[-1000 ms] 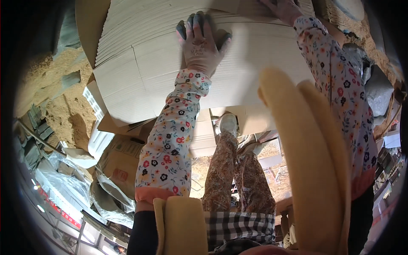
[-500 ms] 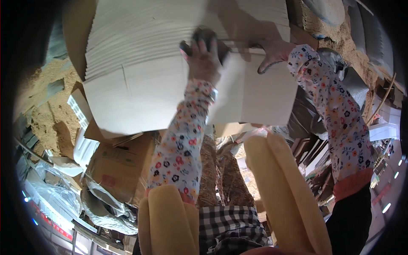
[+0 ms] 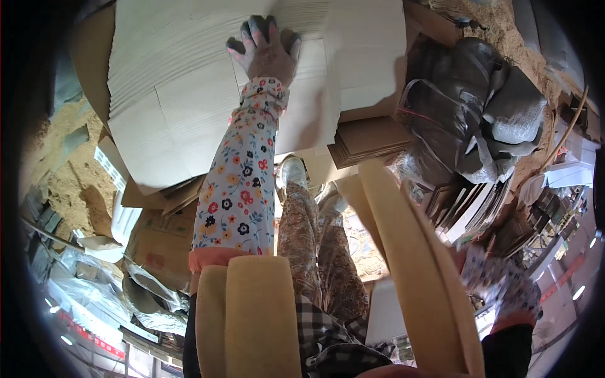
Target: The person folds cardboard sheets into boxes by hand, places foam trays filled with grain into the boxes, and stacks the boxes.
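A fanned stack of pale cardboard sheets (image 3: 183, 126) fills the upper part of the view. My left hand (image 3: 268, 50) presses on it with fingers spread, holding nothing. My right hand (image 3: 459, 257) is low at the right, blurred and partly behind a yellow padded strap (image 3: 409, 264). A pale flat panel (image 3: 386, 309) shows beyond that strap, below my right hand. Whether my right fingers grip the panel cannot be made out. Brown cardboard sheets (image 3: 372, 140) lie under the stack's right edge.
Grey plastic sacks (image 3: 454, 107) sit right of the stack, above upright cardboard pieces (image 3: 469, 208). A brown carton (image 3: 161, 242) and clear plastic wrap (image 3: 79, 286) are at the left. A thin stick (image 3: 567, 135) leans at the far right.
My right hand has left the stack and swung down to the right. My left hand has shifted left and up in view. Brown sheets and a low pale panel have come into view.
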A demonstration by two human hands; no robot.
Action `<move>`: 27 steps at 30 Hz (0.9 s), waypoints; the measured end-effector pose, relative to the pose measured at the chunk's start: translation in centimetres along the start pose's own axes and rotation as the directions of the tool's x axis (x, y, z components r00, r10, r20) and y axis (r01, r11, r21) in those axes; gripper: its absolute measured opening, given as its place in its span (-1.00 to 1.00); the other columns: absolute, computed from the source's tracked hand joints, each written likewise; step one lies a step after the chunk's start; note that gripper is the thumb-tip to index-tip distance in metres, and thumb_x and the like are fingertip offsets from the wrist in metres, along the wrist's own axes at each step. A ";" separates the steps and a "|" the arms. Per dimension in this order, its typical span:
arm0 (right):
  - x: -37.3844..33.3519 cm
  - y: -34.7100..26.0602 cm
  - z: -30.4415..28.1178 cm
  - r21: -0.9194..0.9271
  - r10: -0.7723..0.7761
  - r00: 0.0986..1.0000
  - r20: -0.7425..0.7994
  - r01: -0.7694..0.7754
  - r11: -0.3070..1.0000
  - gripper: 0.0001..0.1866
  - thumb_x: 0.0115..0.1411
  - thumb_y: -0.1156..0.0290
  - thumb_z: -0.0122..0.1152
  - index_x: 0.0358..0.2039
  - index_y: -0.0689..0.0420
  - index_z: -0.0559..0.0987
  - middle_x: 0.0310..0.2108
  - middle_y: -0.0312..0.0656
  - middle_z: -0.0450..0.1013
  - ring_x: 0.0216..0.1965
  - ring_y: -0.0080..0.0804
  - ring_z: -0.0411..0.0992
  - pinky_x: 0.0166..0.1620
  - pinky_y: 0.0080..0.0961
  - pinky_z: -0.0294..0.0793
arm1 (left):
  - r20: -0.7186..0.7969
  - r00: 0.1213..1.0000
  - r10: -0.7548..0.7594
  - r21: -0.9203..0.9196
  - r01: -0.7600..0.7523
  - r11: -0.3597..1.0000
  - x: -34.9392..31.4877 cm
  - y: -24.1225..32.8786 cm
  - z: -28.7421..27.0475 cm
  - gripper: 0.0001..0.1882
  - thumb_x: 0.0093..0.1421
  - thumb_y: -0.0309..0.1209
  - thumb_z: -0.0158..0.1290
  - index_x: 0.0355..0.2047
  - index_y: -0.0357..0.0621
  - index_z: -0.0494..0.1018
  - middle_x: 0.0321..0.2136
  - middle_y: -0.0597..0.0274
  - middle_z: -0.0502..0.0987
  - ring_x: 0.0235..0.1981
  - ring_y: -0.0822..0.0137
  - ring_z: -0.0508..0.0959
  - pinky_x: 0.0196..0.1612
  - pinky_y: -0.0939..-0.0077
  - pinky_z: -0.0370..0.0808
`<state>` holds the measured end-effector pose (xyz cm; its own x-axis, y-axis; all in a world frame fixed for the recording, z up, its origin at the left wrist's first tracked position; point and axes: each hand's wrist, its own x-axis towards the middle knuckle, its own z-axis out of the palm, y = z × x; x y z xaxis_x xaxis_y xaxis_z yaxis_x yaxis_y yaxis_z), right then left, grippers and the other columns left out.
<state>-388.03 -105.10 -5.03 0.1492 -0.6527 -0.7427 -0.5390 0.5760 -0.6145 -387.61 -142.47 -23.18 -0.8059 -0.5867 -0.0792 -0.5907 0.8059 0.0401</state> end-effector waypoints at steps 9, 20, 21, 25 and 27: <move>20.4 2.0 -30.5 -0.854 0.107 0.918 -0.383 -0.396 0.336 -0.15 -0.09 -0.23 0.25 0.20 -0.11 0.35 0.28 -0.02 0.10 0.35 0.02 -0.10 0.32 0.00 -0.14 | 0.003 0.988 0.156 0.003 -0.156 0.988 -0.4 -2.8 -0.1 -0.10 0.20 0.25 -0.25 0.28 -0.25 0.03 0.26 -0.24 0.07 0.33 -0.14 -0.04 0.30 -0.25 -0.23; 25.3 3.4 -31.5 -0.413 0.181 0.872 -0.455 -0.387 0.825 -0.15 -0.36 0.11 0.48 0.03 0.10 0.43 -0.13 -0.02 0.49 -0.09 -0.10 0.47 0.02 -0.37 0.43 | -0.162 0.975 0.150 -0.089 -0.166 0.982 -2.0 -4.6 0.6 -0.16 0.10 0.17 -0.03 0.14 -0.33 0.24 0.16 -0.18 0.20 0.19 -0.16 0.19 0.25 -0.21 -0.03; 23.1 5.7 -31.5 -0.331 0.189 0.854 -0.484 -0.379 0.864 -0.07 -0.36 0.08 0.49 0.09 0.13 0.37 -0.12 -0.02 0.49 -0.09 -0.11 0.48 -0.03 -0.31 0.46 | -0.185 0.977 0.106 -0.184 -0.141 0.973 -3.2 -2.9 0.8 -0.15 0.09 0.18 -0.03 0.14 -0.34 0.24 0.16 -0.16 0.19 0.20 -0.16 0.18 0.24 -0.26 -0.04; 22.3 6.1 -26.0 -0.118 0.163 0.931 -0.327 -0.211 0.970 -0.02 -0.37 0.03 0.52 0.10 0.19 0.39 -0.11 -0.04 0.50 -0.12 -0.13 0.49 -0.09 -0.30 0.49 | 0.045 0.995 0.094 -0.088 -0.089 0.992 -7.9 -6.0 1.6 -0.18 0.07 0.18 -0.01 0.17 -0.19 0.24 0.19 -0.09 0.15 0.22 -0.15 0.14 0.19 -0.41 -0.08; 20.5 8.5 -26.4 -0.263 0.301 0.942 -0.149 -0.331 0.906 -0.07 -0.38 0.03 0.52 0.04 0.20 0.44 -0.10 -0.03 0.50 -0.13 -0.14 0.50 -0.09 -0.32 0.49 | 0.027 0.997 0.072 -0.202 -0.065 0.977 -9.6 -1.8 3.1 -0.21 0.07 0.17 -0.01 0.18 -0.09 0.25 0.21 -0.08 0.12 0.23 -0.14 0.12 0.17 -0.43 -0.08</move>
<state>-411.38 -126.60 -18.46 -0.1449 -0.5146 -0.8451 -0.7562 0.6084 -0.2408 -378.68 -138.02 -25.58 -0.8447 -0.5252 -0.1030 -0.5333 0.8096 0.2452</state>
